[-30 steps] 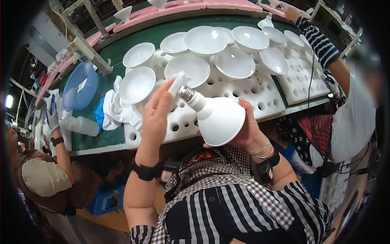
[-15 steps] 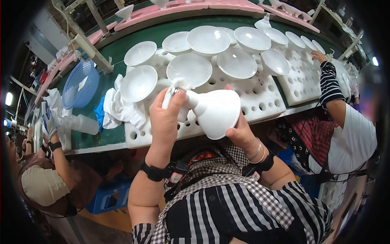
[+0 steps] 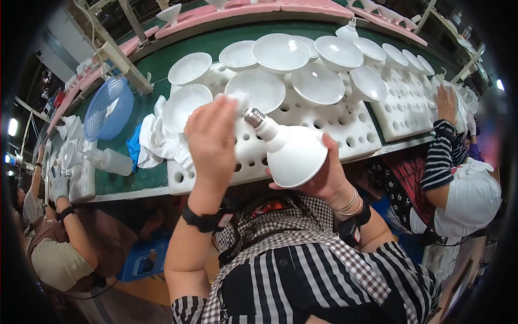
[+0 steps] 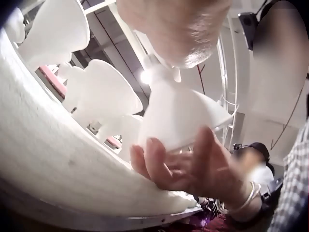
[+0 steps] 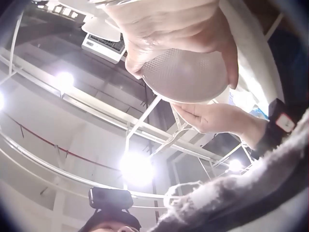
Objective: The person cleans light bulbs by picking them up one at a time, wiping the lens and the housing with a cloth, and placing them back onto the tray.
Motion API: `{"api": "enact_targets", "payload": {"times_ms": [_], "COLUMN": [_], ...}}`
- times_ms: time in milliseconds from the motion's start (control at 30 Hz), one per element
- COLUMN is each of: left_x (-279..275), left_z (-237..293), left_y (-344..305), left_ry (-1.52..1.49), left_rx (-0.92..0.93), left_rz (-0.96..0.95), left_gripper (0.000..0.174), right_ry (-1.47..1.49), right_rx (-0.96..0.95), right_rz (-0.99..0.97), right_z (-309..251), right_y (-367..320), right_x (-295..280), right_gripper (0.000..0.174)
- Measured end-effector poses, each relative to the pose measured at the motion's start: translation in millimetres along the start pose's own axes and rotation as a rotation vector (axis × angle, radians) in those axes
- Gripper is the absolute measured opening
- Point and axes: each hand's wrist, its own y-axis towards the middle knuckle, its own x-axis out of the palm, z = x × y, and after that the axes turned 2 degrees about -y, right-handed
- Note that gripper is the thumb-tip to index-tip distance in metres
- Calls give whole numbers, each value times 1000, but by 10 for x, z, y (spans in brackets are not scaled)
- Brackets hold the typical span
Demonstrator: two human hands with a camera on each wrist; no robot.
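A white cone-shaped lamp (image 3: 298, 154) with a silver screw base (image 3: 254, 117) rests in my right hand (image 3: 337, 181), its fingers and thumb round the wide rim. My left hand (image 3: 213, 143) is raised beside the screw base, with a small white cloth (image 3: 240, 101), blurred, at its fingertips. From the left wrist view, my right hand (image 4: 193, 169) cups the lamp (image 4: 176, 113) from below, and my left hand (image 4: 176, 29) is above its neck. In the right wrist view, my right hand (image 5: 178, 26) spans the lamp's textured face (image 5: 186, 77); my left hand (image 5: 217, 118) shows behind.
Several lamps, one of them (image 3: 254, 90) nearby, stand face up in a white foam block (image 3: 359, 125) with holes. At left are white cloths (image 3: 156, 140), a bottle (image 3: 116, 162) and a blue basket (image 3: 109, 110). People work on both sides; pink foam strips (image 3: 232, 16) line the back.
My left hand closed over the screw base with the cloth, then moved off it, up and left. The lamp tilted and shifted in my right hand. The neighbour's striped arm at right moved toward the foam block.
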Motion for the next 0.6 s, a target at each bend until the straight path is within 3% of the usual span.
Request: {"api": "enact_targets", "payload": {"times_ms": [33, 67, 133, 167, 267, 367, 433, 467, 500, 533, 567, 600], "left_x": [0, -4, -43, -65, -125, -163, -152, -117, -88, -75, -65, -54], "left_z": [-39, -16, 86, 112, 157, 248, 264, 276, 283, 288, 299, 314], "left_y": [22, 33, -6, -29, -51, 2, 18, 13, 17, 29, 34, 31], "left_ry": [-211, -212, -1100, -1108, -1280, -1149, -1092, -1102, -1111, -1111, -1158, -1205], "left_rx": [-233, -227, -620, -594, -707, -709, -692, -763, -830, -824, -860, -899], "left_rz": [60, 61, 34, -107, -235, -201, -221, -145, -66, -64, -46, -28], "left_gripper": [31, 31, 36, 50, 62, 54, 48, 44, 41, 41, 40, 39], "right_ry": [20, 19, 35, 35, 129, 133, 53, 52, -329, -706, -620, -622], "right_rx": [22, 17, 141, 143, 287, 289, 137, 137, -56, -255, -426, -429], "right_rz": [-49, -52, -83, -82, -211, -242, -216, -216, -62, 96, -32, -34], "right_z": [-22, -47, -56, -60, -99, -81, -39, -16, 5, 17, 65, 90], "right_y": [-1, 7, 2, -15, -13, -23, -3, 15, 45, 70, 20, 9], "right_x": [-25, -27, -36, -36, -8, 1, 33, 49, 63, 64, -9, -58], "right_gripper": [86, 86, 89, 89, 91, 104, 95, 95, 98, 106, 130, 130]}}
